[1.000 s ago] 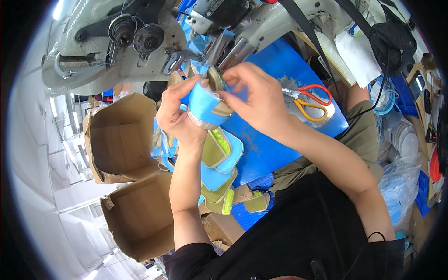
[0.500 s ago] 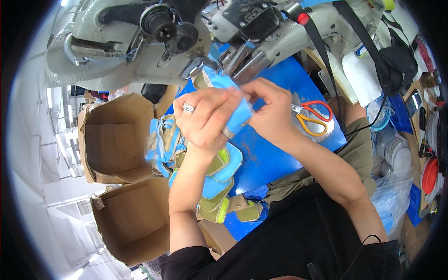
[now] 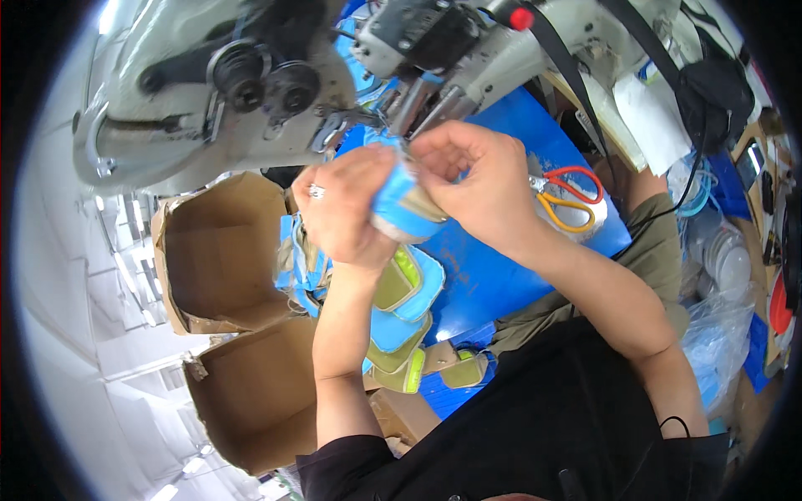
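A blue and tan sewn fabric piece (image 3: pixel 401 196), bent into a curve, is held up just below the needle area of a sewing machine (image 3: pixel 209 138). Around its left side, the fingers of my left hand (image 3: pixel 342 204) are closed; a ring shows on one finger. My right hand (image 3: pixel 484 179) has curled fingers, with thumb and fingertips at the piece's upper right edge. Part of the fabric is hidden behind my hands, and motion blurs it. Under my left wrist hang several joined blue and olive fabric pieces (image 3: pixel 405 321) with bright yellow-green patches.
Scissors (image 3: pixel 568 200) with red and orange handles lie on the blue work surface (image 3: pixel 493 275), right of my hands. Two open cardboard boxes, one upper (image 3: pixel 221 259) and one lower (image 3: pixel 259 401), stand at the left. Black straps (image 3: pixel 576 75) hang from the machine at upper right.
The fabric piece has turned in my hands, so more of its tan part shows. My right fingers have opened a little and curled differently. The whole view has shifted slightly.
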Tool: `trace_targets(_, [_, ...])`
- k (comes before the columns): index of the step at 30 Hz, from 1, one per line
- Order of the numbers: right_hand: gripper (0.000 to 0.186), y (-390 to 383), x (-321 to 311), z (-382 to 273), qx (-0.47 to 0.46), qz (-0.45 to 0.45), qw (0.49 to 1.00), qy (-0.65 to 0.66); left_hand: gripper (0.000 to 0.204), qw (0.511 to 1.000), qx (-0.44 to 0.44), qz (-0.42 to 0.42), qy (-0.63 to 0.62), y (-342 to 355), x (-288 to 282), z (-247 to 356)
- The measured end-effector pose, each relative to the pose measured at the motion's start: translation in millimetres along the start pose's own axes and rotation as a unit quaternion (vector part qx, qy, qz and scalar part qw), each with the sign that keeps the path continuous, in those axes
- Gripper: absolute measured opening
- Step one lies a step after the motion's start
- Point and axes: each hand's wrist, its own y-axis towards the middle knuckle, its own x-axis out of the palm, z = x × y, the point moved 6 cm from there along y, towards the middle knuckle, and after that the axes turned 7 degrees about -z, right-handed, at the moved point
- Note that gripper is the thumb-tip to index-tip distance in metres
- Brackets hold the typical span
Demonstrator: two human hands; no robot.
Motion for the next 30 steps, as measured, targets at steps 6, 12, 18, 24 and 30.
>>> trace_targets(6, [0.02,-5.2,0.7,3.8,-0.073,0.019,0.995,-0.06,0.029,1.0,-0.019,-0.006,-0.018,-6.9,-1.7,5.3])
trace_targets(12, [0.025,-6.5,4.5,8.7,-0.076,-0.005,0.993,-0.086,0.029,0.998,0.013,-0.036,0.046,-13.4,2.4,16.1])
trace_targets(18, [0.026,-3.5,-1.7,15.6,-0.003,-0.046,0.998,-0.049,0.036,0.999,0.014,-0.001,0.031,-16.3,6.6,13.5])
trace_targets(24, [0.023,6.7,-5.1,3.9,0.091,-0.115,0.989,0.0,0.037,0.999,-0.029,0.001,0.021,-4.4,8.9,0.3])
trace_targets(30, [0.03,3.6,-8.9,1.9,0.114,-0.149,0.981,0.055,0.039,0.997,-0.037,-0.013,0.062,-4.6,6.3,4.5])
